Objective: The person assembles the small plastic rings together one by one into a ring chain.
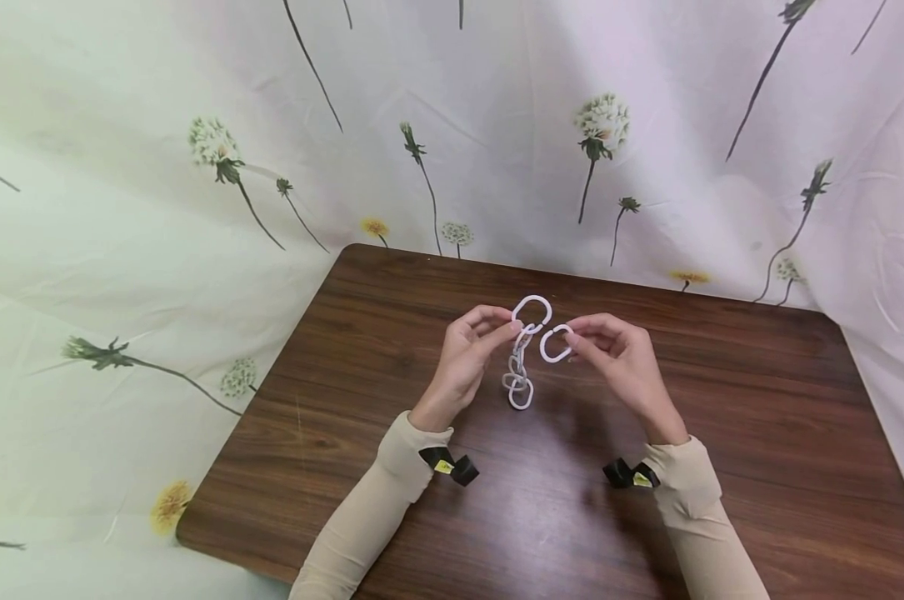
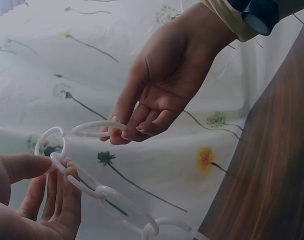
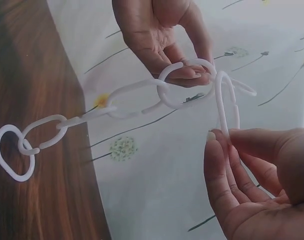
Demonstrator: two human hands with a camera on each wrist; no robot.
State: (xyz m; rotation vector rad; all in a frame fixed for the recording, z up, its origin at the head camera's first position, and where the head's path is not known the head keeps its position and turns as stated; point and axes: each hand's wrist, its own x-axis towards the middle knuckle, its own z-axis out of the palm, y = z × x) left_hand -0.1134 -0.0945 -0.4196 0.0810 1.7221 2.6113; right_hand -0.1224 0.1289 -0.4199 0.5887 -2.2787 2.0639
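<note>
Here the left hand [image 1: 466, 354] pinches the top link of a chain of white plastic links [image 1: 521, 367], thumb and fingertips curled on it, so that the chain hangs down toward the wooden table [image 1: 392, 400] with its lowest link at or just above the surface; which, the head view does not settle. The right hand [image 1: 616, 354] pinches a single loose link [image 1: 556, 343] between thumb and fingers and holds it just to the right of the chain's top link [image 1: 531, 313], near it. In the head view the two look apart; in the right wrist view the loose link [image 3: 226, 107] crosses the top link [image 3: 191, 75], though whether it has hooked in I cannot tell.

By my reading, the step in hand is adding one more link to the upper end of the chain. The next move would call for turning the loose link so its split faces the top link's rim, then pressing it through while the left hand keeps the chain steady.

The links are oval, thin, glossy white and all of one kind, joined in a short run. They look light and a little springy, and the lower ones twist against each other. Behind the table hangs a pale curtain printed with dandelions [image 1: 601, 125].
</note>
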